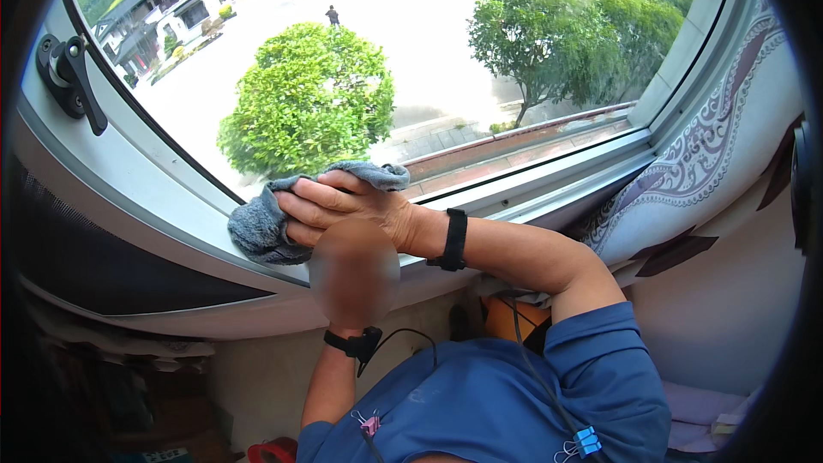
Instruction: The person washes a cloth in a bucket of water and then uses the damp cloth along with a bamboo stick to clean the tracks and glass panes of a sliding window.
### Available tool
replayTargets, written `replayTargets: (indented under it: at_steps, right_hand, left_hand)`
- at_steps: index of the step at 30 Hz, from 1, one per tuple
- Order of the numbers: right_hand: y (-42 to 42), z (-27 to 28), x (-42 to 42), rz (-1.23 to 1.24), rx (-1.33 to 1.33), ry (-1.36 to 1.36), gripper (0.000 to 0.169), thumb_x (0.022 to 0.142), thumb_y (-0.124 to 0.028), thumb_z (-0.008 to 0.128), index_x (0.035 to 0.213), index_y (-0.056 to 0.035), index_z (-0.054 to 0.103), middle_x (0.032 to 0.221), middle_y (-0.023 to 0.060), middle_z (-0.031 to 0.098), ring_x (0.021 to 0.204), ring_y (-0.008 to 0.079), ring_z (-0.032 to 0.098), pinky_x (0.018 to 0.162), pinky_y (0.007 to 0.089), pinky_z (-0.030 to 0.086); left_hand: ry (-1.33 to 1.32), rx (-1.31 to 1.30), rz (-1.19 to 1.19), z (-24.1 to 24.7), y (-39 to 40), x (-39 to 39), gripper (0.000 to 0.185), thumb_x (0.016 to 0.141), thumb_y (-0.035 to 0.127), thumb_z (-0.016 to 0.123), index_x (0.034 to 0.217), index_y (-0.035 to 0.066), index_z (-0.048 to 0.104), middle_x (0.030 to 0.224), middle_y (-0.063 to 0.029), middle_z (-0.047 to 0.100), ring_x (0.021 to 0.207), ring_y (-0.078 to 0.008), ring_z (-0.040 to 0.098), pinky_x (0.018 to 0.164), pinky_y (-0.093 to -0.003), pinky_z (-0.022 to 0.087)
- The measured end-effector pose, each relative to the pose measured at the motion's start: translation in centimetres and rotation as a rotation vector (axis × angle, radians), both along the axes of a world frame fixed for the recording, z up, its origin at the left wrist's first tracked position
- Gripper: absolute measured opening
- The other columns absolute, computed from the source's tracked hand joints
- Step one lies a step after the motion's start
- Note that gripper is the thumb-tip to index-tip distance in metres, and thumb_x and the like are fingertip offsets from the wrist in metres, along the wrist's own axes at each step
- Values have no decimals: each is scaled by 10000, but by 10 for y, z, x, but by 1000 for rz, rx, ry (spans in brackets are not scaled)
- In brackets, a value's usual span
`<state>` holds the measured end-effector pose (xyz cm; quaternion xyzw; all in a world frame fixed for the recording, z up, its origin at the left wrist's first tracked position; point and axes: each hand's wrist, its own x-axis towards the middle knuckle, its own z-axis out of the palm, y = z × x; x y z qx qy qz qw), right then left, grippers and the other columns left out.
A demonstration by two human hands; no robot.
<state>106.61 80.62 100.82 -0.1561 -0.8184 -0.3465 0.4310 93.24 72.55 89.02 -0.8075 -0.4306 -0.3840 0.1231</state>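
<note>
A grey-blue cloth (260,231) lies bunched at the lower corner of a white-framed window (173,173). My right hand (347,206) presses on the cloth, fingers spread over it against the lower glass and frame; part of the cloth sticks out above the fingers. Below it, my left hand (355,270) is raised close to the right hand and the cloth's edge. It is blurred, so its fingers and anything in them cannot be made out. Both wrists wear black straps.
A black window handle (71,80) is mounted on the frame at the left. A patterned curtain (701,161) hangs along the right side. Black cables (524,347) run across the front of the blue shirt, held by clips. A red object (273,450) is low down.
</note>
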Motion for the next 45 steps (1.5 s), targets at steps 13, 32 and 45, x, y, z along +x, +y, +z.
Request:
replayTargets:
  at_steps: [13, 32, 45]
  right_hand:
    - [-25, -35, 51, 177, -400, -94, 337, 876, -213, 625, 1182, -72, 627, 1199, 116, 648, 1100, 273, 633, 932, 384, 515]
    - [-87, -67, 338, -592, -543, 341, 432, 749, -6, 657, 1168, -84, 724, 1157, 103, 747, 1112, 305, 706, 970, 403, 559]
    - [-73, -84, 537, -1475, -592, 969, 304, 918, -283, 615, 1160, -184, 769, 1034, 215, 739, 992, 450, 697, 860, 490, 561]
  left_hand:
    - [-115, -123, -16, -24, 0, -19, 190, 699, 54, 652, 853, 112, 747, 856, -118, 720, 811, -383, 691, 767, -465, 543]
    - [-77, 58, -125, 14, -3, 20, 266, 1065, 153, 482, 1032, -18, 684, 979, -164, 686, 876, -333, 613, 800, -414, 501]
    - [-42, 74, -33, -10, 3, 11, 290, 1080, 189, 483, 1029, -16, 681, 958, -161, 686, 852, -339, 612, 758, -415, 501]
